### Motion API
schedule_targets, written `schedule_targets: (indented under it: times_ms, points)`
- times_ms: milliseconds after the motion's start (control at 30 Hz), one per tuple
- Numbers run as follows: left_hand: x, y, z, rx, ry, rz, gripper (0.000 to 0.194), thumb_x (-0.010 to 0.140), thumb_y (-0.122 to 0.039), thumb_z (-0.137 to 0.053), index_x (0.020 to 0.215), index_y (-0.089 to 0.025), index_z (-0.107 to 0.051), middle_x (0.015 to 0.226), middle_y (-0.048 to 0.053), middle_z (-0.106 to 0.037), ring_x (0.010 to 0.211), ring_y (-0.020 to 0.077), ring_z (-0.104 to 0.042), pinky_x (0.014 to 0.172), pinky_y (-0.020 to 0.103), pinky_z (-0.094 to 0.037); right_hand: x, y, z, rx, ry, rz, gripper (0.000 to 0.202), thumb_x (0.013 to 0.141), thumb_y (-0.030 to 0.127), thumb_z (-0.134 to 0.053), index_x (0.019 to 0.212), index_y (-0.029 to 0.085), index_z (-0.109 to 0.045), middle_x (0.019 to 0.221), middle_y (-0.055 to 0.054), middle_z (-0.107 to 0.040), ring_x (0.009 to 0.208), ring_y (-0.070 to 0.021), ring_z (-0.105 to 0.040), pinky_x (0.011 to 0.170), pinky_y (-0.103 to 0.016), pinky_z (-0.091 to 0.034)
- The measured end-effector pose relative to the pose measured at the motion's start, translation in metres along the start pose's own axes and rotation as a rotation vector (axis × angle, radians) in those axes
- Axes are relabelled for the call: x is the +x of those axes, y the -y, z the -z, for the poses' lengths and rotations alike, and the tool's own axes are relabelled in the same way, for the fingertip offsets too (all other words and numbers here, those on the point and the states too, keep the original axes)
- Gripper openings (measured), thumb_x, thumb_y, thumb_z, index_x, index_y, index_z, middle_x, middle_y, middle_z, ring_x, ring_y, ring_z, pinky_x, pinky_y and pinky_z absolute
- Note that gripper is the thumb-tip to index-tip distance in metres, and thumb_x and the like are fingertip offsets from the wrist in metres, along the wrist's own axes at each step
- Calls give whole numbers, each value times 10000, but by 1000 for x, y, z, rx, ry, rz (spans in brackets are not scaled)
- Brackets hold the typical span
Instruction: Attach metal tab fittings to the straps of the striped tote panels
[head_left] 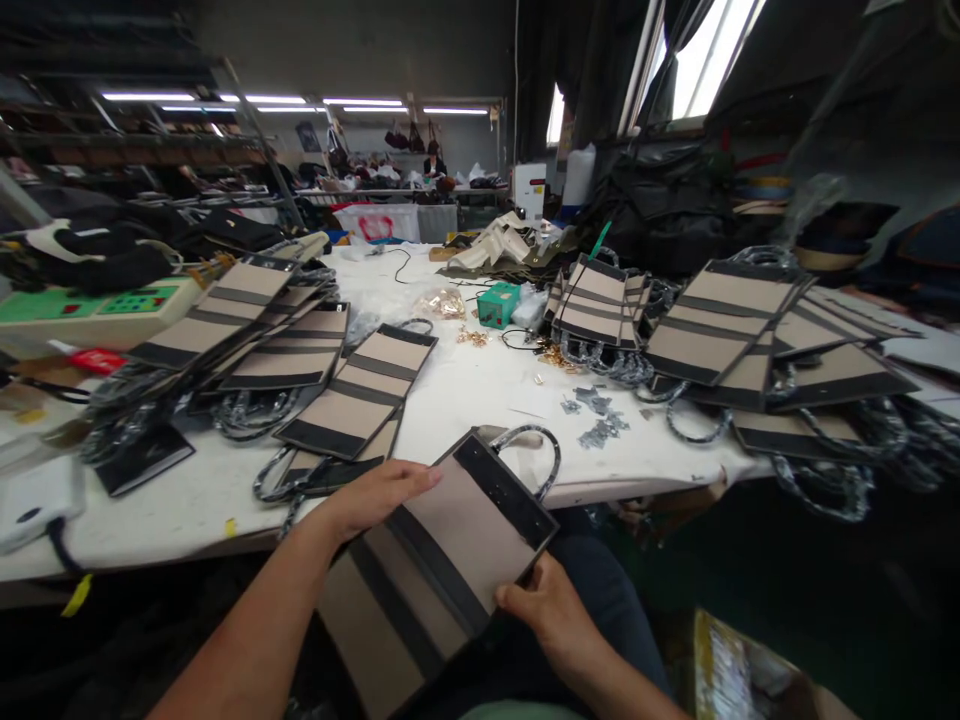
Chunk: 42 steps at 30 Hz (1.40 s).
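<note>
A beige and black striped bag panel (469,525) with a looped, plastic-wrapped handle (551,450) lies tilted across my lap, its top end near the table's edge. My right hand (547,610) grips its right edge, thumb on top and the other fingers hidden underneath. My left hand (382,495) rests along the opposite edge with fingers stretched out flat; its thumb is hard to make out. Just beyond my left hand, a similar bag panel (360,390) lies on top of another on the white table (480,400).
More striped panels are piled at the left (217,310) and right (716,320), handles hanging over the front edge. A green box (498,304), small gold-coloured metal parts (472,338) and grey flat pieces (600,415) sit mid-table. A person (433,160) is far back.
</note>
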<state>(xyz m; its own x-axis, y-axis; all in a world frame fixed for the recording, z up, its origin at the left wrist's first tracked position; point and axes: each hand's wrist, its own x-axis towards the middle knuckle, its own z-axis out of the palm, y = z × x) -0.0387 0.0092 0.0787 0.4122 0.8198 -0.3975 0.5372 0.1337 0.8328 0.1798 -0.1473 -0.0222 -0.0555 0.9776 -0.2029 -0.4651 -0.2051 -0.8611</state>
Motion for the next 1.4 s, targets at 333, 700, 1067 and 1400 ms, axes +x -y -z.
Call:
schedule_targets:
  times_ms: [333, 700, 1067, 1400]
  points:
    - [39, -5, -29, -305, 322, -113, 470, 802, -515, -762, 1170, -222, -765, 1264, 79, -732, 1267, 299, -614, 1169, 443, -363, -18, 5, 14, -233, 35, -75, 360, 749, 398, -795, 1035, 186, -744, 967, -74, -755, 963, -284, -686, 913, -405, -532]
    - [33, -3, -35, -366, 391, -244, 653, 836, -367, -750, 1444, -227, -556, 1534, 89, -521, 1454, 277, -436, 1240, 466, -245, -19, -10, 30, -300, -39, -161, 508, 749, 541, -785, 1061, 144, -733, 978, -109, -742, 790, -254, -669, 688, -366, -556]
    - [41, 16, -39, -330, 71, -271, 709, 733, -337, -800, 1386, -142, -602, 1424, 166, -617, 1309, 324, -582, 1116, 471, -429, -12, 37, 47, -849, 167, 271, 422, 844, 422, -752, 1242, 282, -733, 1516, -99, -510, 1459, -347, -374, 1202, -512, -304]
    - [74, 18, -40, 133, -400, -250, 460, 758, -212, -694, 1216, -193, -732, 1015, 64, -781, 745, 186, -664, 808, 355, -540, 21, 6, 29, -495, -87, -119, 559, 893, 694, -579, 1010, 150, -635, 690, -18, -652, 532, -174, -649, 470, -229, -409]
